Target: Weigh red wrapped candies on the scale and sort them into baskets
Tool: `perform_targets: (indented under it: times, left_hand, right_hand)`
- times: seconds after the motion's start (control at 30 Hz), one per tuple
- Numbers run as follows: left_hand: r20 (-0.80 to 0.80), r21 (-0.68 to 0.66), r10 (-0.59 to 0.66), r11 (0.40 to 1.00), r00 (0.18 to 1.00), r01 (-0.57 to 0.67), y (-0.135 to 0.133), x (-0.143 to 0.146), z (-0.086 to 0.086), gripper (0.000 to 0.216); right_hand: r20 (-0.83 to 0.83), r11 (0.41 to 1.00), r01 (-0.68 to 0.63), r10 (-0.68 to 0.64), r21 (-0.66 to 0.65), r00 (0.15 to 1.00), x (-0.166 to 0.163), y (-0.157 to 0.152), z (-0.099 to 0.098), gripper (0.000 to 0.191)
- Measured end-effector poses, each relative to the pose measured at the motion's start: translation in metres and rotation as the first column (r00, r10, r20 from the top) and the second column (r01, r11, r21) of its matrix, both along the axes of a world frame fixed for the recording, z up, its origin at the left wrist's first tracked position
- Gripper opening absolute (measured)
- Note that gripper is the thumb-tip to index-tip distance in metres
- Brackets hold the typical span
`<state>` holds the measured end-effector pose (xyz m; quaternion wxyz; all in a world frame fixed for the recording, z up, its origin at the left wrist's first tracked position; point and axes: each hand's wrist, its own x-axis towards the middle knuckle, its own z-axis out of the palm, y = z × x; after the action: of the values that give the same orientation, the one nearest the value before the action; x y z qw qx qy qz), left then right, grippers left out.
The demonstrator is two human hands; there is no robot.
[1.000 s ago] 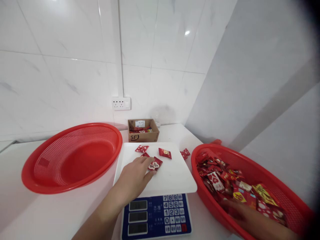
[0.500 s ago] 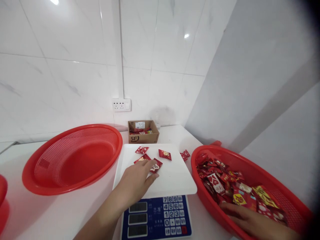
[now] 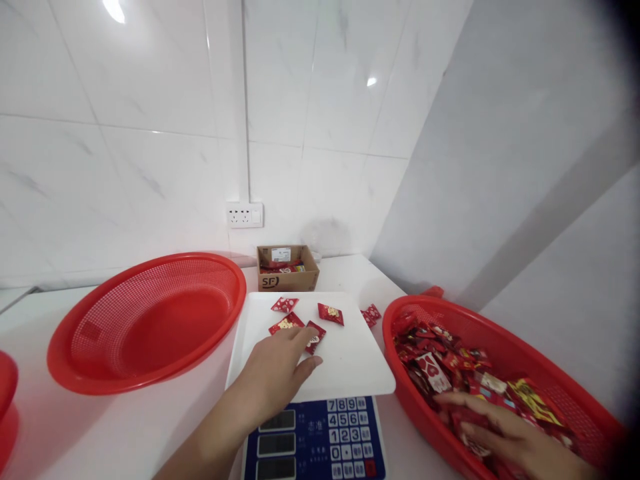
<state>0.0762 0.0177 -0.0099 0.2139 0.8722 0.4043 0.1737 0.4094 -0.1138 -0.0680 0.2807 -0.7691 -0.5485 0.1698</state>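
My left hand [image 3: 283, 363] is over the white weighing tray [image 3: 345, 373] of a scale, thumb and fingers apart. Its fingertips touch a dark red wrapped candy [image 3: 315, 339]. Close by on the tray lie a red candy with a gold print [image 3: 287, 324], a dotted one [image 3: 285, 305] and another red one [image 3: 331, 313]. Down in the right red basket [image 3: 400, 360], my right hand [image 3: 500, 427] has its fingers bent around a red wrapped packet [image 3: 467, 421], partly hidden by the fingers. Many red wrapped sweets fill this basket.
Below the tray is the scale's blue keypad panel [image 3: 320, 440]. A wide red mesh basket [image 3: 170, 333] stands at left, and another red rim [image 3: 6, 380] shows at the left edge. Behind the tray sits a cardboard box [image 3: 289, 280] with packets. Dotted packets [image 3: 371, 314] lie beside the tray.
My right hand has lifted slightly and its fingers have curled around a red packet in the basket. My left hand stays nearly in place over the tray. The view has tilted up slightly.
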Motion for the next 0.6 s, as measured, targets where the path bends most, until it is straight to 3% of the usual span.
perform_targets:
  times: [0.1, 0.2, 0.27, 0.37, 0.47, 0.6]
  left_hand:
    - [0.093, -0.062, -0.010, 0.998, 0.996, 0.016, -0.003, 0.001, 0.003, 0.035]
    - [0.223, -0.155, -0.049, 0.984, 0.974, 0.085, -0.010, 0.004, 0.007, 0.037]
    - [0.303, -0.214, -0.072, 0.967, 0.950, 0.141, -0.016, 0.005, 0.008, 0.040]
    - [0.443, -0.286, -0.091, 0.929, 0.892, 0.236, -0.024, 0.008, 0.009, 0.040]
    - [0.604, -0.324, -0.066, 0.891, 0.795, 0.319, -0.029, 0.011, 0.009, 0.033]
    - [0.773, -0.370, 0.093, 0.870, 0.627, 0.327, -0.029, 0.010, 0.010, 0.034]
  right_hand:
    - [-0.104, 0.999, 0.024, -0.029, -0.045, 0.994, 0.004, 0.007, 0.018, 0.049]
    - [-0.235, 0.988, 0.092, -0.062, 0.120, 0.970, -0.022, 0.010, 0.036, 0.052]
    - [-0.364, 0.968, 0.099, -0.009, 0.231, 0.931, -0.054, 0.012, 0.047, 0.048]
    - [-0.561, 0.914, 0.035, 0.218, 0.403, 0.798, -0.109, 0.023, 0.059, 0.033]
    - [-0.645, 0.817, 0.005, 0.452, 0.577, 0.616, -0.154, 0.041, 0.064, 0.023]
    - [-0.714, 0.777, -0.017, 0.587, 0.630, 0.382, -0.187, 0.062, 0.070, 0.030]
